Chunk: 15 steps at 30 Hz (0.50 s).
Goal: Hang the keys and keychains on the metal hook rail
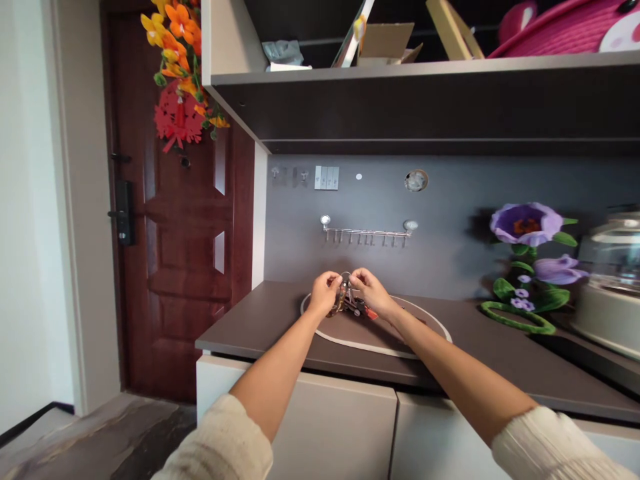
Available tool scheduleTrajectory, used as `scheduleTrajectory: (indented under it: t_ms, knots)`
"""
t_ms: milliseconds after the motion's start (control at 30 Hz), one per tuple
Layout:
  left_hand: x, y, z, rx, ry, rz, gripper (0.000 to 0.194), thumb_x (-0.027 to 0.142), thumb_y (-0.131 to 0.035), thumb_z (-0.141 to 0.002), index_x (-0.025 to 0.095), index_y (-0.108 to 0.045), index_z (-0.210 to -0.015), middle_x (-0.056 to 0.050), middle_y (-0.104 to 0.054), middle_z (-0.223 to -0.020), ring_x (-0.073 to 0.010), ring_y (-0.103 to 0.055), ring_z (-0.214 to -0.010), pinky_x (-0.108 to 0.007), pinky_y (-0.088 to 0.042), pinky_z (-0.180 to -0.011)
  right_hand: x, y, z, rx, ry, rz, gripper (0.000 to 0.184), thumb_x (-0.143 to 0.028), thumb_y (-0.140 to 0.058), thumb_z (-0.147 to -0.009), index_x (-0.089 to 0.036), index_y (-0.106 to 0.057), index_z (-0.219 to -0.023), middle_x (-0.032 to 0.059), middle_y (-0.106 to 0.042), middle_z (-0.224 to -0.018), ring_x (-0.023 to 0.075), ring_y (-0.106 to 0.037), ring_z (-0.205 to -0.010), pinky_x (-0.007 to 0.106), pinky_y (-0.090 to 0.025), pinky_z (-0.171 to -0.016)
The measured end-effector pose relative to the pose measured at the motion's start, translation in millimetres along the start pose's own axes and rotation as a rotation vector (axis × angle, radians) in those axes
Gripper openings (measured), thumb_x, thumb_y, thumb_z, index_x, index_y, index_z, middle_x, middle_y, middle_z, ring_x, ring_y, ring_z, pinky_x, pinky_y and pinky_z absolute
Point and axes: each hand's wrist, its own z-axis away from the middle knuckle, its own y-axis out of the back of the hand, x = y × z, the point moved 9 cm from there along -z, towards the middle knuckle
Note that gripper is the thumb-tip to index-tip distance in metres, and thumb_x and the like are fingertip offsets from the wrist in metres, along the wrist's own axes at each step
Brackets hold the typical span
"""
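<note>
Above the dark countertop (pixel 235 319), my two hands meet at a metal key ring (pixel 345 275). My left hand (pixel 324 293) pinches its left side between thumb and fingers. From the right, my right hand (pixel 373 292) pinches the same ring. A bunch of keys (pixel 356 307) with small attachments, one of them orange-red, hangs below and between the hands. Single pieces are too small to make out, and it is unclear whether the lowest touch the surface beneath. Under them lies a brown oval mat (pixel 383 348) with a pale rim.
A hook rail (pixel 367 233) is fixed to the grey back wall. Purple felt flowers (pixel 525 227) stand at right, beside a glass-topped appliance (pixel 617 267). Overhead runs a loaded shelf (pixel 400 70). At left is a brown door (pixel 170 267) with orange flowers (pixel 181 30) hanging near it.
</note>
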Motion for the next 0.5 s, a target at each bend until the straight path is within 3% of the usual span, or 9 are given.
scheduleTrajectory:
  t_ms: [100, 200, 500]
  knots:
    - [-4, 16.7, -2, 0.153, 0.009, -0.121, 0.014, 0.022, -0.047, -0.08, 0.014, -0.06, -0.079, -0.005, -0.063, -0.08, -0.0136, -0.057, -0.075, -0.026, -0.043, -0.074, -7, -1, -21, 0.04, 0.051, 0.026, 0.022, -0.04, -0.053, -0.072, -0.018, -0.048, -0.072, -0.003, -0.047, -0.068, 0.011, -0.044, -0.066, 0.026, -0.038, -0.068]
    - [-9, 32.1, 0, 0.274, 0.065, -0.306, 0.016, 0.02, -0.044, -0.082, 0.016, -0.06, -0.08, -0.007, -0.063, -0.086, -0.0156, -0.056, -0.081, -0.028, -0.041, -0.077, -1, -6, -45, 0.062, -0.011, -0.049, 0.018, -0.036, -0.052, -0.073, -0.019, -0.046, -0.072, -0.0039, -0.047, -0.065, 0.0108, -0.045, -0.062, 0.026, -0.04, -0.066]
    - [-18, 51.3, 9, 0.395, 0.283, -0.493, 0.018, 0.017, -0.041, -0.084, 0.019, -0.059, -0.085, -0.007, -0.063, -0.091, -0.0179, -0.056, -0.09, -0.028, -0.039, -0.077, 17, -25, -99, 0.181, -0.161, -0.209, 0.01, -0.029, -0.043, -0.081, -0.021, -0.041, -0.076, -0.0034, -0.051, -0.06, 0.0107, -0.055, -0.057, 0.019, -0.039, -0.048]
